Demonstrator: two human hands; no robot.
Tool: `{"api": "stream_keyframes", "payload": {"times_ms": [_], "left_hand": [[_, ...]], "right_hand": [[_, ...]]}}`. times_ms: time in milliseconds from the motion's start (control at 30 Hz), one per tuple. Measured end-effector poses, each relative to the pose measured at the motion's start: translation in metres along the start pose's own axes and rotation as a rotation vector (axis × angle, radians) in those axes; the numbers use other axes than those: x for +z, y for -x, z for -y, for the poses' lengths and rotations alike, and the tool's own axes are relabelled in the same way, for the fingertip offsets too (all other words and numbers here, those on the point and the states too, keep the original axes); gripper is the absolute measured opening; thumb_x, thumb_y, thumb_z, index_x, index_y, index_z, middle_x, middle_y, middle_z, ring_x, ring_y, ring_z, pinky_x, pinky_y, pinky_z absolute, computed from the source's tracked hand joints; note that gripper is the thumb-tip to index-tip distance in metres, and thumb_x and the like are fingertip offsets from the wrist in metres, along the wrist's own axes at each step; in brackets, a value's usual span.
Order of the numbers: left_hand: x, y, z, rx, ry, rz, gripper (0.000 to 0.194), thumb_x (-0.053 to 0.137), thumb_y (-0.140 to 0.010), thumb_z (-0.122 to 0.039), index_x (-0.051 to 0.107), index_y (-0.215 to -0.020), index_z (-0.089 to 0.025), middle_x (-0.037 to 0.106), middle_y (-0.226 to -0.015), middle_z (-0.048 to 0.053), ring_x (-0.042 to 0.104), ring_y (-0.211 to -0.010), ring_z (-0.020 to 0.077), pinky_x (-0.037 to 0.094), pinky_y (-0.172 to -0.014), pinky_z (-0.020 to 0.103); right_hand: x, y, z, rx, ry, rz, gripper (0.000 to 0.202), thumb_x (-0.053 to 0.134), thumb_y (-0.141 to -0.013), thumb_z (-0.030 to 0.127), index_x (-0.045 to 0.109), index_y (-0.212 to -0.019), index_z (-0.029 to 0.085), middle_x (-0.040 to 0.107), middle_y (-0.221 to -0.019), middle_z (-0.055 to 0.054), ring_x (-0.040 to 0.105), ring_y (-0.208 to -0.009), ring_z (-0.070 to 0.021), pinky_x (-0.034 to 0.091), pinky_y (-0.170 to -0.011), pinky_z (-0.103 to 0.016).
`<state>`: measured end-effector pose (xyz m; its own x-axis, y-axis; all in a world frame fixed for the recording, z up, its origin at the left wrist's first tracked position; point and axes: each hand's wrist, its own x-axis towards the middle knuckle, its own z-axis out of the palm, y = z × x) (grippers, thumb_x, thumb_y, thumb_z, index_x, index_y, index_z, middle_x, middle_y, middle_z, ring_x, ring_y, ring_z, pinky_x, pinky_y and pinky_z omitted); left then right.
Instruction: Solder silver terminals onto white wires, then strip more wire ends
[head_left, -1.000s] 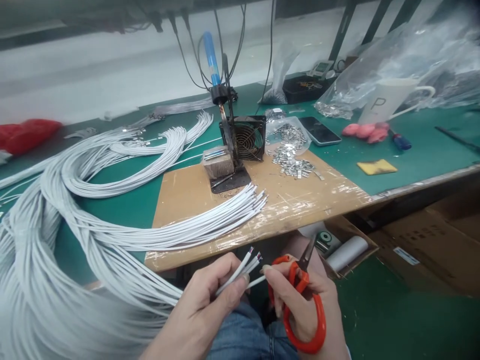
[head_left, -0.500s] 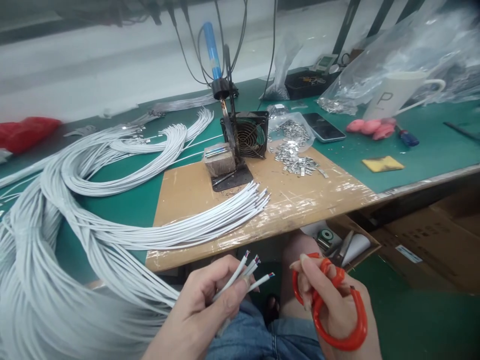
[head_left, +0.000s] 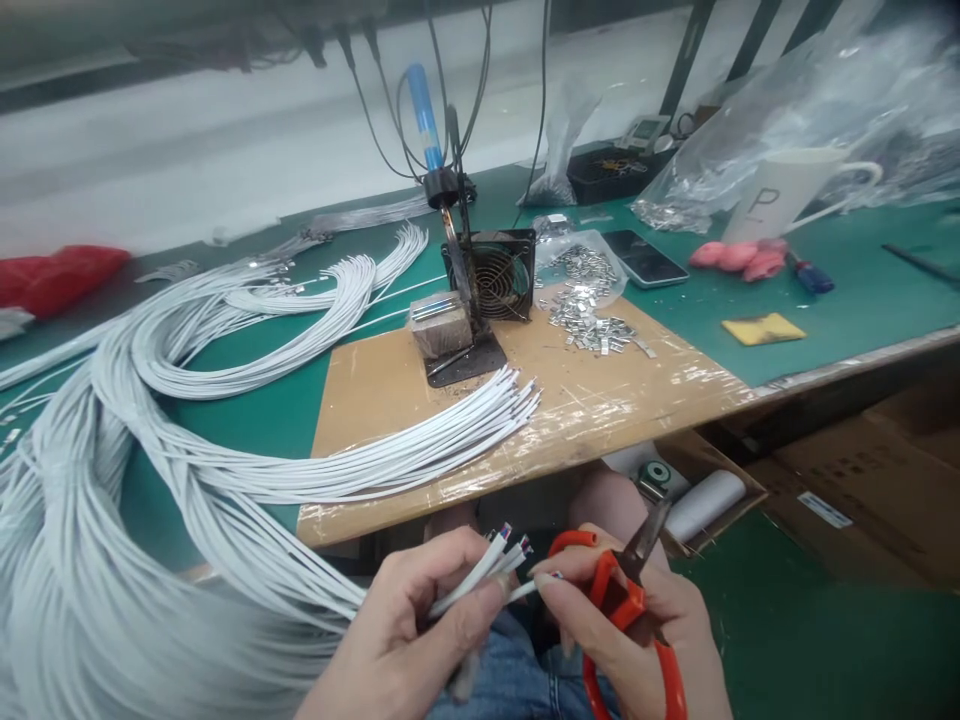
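Observation:
My left hand point(head_left: 424, 620) is closed round several white cables point(head_left: 480, 568), whose stripped ends show small coloured wires. In my right hand point(head_left: 630, 630) hang red-handled scissors point(head_left: 615, 590), with the blades pointing up and away from the cables. The thumb and index finger of that hand pinch the tip of one cable that stands apart from the others. To the left, a large bundle of white cables point(head_left: 247, 465) runs from the table toward my left hand, and its cut ends lie on the cardboard sheet point(head_left: 645, 395).
A soldering iron with a blue handle point(head_left: 424, 110) stands upright in a stand before a small black fan point(head_left: 502, 275). Metal connector pieces point(head_left: 592, 315) lie in a heap. Further right are a phone point(head_left: 645, 257), a yellow sponge point(head_left: 763, 329) and a white mug point(head_left: 799, 195).
My right hand has moved left to the cables and now pinches one cable's tip. The scissors have turned with it, their blades now showing upward. My left hand keeps its hold.

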<state>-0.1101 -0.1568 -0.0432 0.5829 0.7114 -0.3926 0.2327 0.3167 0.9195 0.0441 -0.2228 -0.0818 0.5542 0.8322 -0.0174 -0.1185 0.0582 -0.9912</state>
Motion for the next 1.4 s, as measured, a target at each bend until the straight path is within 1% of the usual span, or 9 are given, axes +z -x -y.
{"api": "stream_keyframes", "payload": {"times_ms": [167, 267, 400, 533, 733, 967, 1133, 1267, 1400], "left_hand": [[-0.006, -0.005, -0.001, 0.157, -0.039, -0.004, 0.029, 0.072, -0.093, -0.045, 0.079, -0.087, -0.018, 0.066, -0.087, 0.004, 0.059, -0.082, 0.0164, 0.044, -0.074, 0.022], [-0.009, -0.006, 0.001, 0.104, 0.029, 0.025, 0.031, 0.070, -0.095, -0.047, 0.078, -0.092, -0.017, 0.064, -0.078, 0.002, 0.053, -0.062, 0.0106, 0.039, -0.057, 0.020], [-0.005, -0.005, 0.004, 0.003, 0.123, 0.022, 0.033, 0.072, -0.092, -0.051, 0.072, -0.099, -0.019, 0.054, -0.067, -0.003, 0.039, -0.053, 0.0080, 0.029, -0.051, 0.021], [-0.003, -0.006, 0.005, 0.023, 0.032, 0.001, 0.034, 0.073, -0.091, -0.052, 0.073, -0.093, -0.018, 0.055, -0.076, 0.000, 0.036, -0.063, 0.0106, 0.026, -0.056, 0.024], [-0.006, -0.002, 0.004, -0.017, 0.022, 0.014, 0.037, 0.071, -0.091, -0.054, 0.076, -0.088, -0.018, 0.044, -0.064, -0.003, 0.031, -0.058, 0.0110, 0.019, -0.053, 0.028], [-0.007, 0.002, 0.007, 0.026, -0.015, 0.022, 0.038, 0.071, -0.091, -0.053, 0.077, -0.082, -0.016, 0.046, -0.065, -0.001, 0.035, -0.062, 0.0130, 0.022, -0.056, 0.028], [-0.009, -0.002, 0.005, 0.090, -0.065, 0.086, 0.037, 0.066, -0.095, -0.047, 0.077, -0.079, -0.016, 0.047, -0.064, -0.002, 0.035, -0.061, 0.0122, 0.023, -0.057, 0.028], [-0.011, -0.002, 0.006, 0.052, -0.056, 0.109, 0.044, 0.065, -0.094, -0.054, 0.076, -0.080, -0.015, 0.040, -0.059, -0.004, 0.032, -0.056, 0.0111, 0.020, -0.053, 0.028], [-0.009, 0.001, 0.006, -0.049, 0.015, 0.071, 0.046, 0.066, -0.093, -0.058, 0.074, -0.080, -0.014, 0.038, -0.055, -0.005, 0.028, -0.049, 0.0092, 0.017, -0.048, 0.027]], "right_hand": [[-0.006, 0.003, -0.002, 0.083, 0.109, 0.030, 0.017, 0.080, -0.072, 0.036, 0.076, -0.059, 0.025, 0.061, -0.057, 0.002, 0.050, -0.052, -0.0107, 0.042, -0.050, -0.018], [-0.017, 0.001, -0.010, 0.171, 0.136, 0.089, 0.017, 0.083, -0.070, 0.037, 0.076, -0.065, 0.023, 0.063, -0.062, 0.002, 0.056, -0.058, -0.0117, 0.046, -0.055, -0.015], [-0.039, -0.005, -0.019, 0.182, 0.161, -0.157, 0.026, 0.089, -0.066, 0.043, 0.085, -0.084, 0.025, 0.076, -0.081, -0.002, 0.070, -0.076, -0.0175, 0.056, -0.067, -0.013], [-0.047, -0.007, -0.012, -0.026, 0.216, -0.108, 0.014, 0.088, -0.071, 0.035, 0.087, -0.084, 0.029, 0.079, -0.078, -0.002, 0.073, -0.068, -0.0183, 0.058, -0.061, -0.014], [-0.014, -0.005, 0.002, -0.196, 0.185, 0.068, 0.011, 0.079, -0.077, 0.024, 0.086, -0.082, 0.031, 0.073, -0.069, 0.001, 0.062, -0.049, -0.0101, 0.047, -0.045, -0.012], [-0.015, -0.008, 0.008, -0.438, 0.238, 0.277, 0.024, 0.073, -0.085, 0.009, 0.083, -0.093, 0.029, 0.072, -0.073, 0.005, 0.067, -0.060, -0.0092, 0.052, -0.056, -0.011], [-0.027, -0.010, 0.006, -0.641, 0.424, 0.305, 0.020, 0.066, -0.085, 0.003, 0.076, -0.091, 0.019, 0.066, -0.069, 0.001, 0.065, -0.060, -0.0105, 0.054, -0.061, -0.015], [-0.032, -0.010, 0.001, -0.625, 0.440, 0.101, 0.021, 0.069, -0.083, 0.006, 0.079, -0.088, 0.024, 0.073, -0.073, 0.002, 0.069, -0.060, -0.0107, 0.055, -0.063, -0.014], [-0.030, -0.007, 0.002, -0.276, 0.268, -0.159, 0.013, 0.075, -0.083, 0.024, 0.085, -0.079, 0.031, 0.070, -0.064, 0.004, 0.060, -0.049, -0.0098, 0.048, -0.049, -0.015]]}}
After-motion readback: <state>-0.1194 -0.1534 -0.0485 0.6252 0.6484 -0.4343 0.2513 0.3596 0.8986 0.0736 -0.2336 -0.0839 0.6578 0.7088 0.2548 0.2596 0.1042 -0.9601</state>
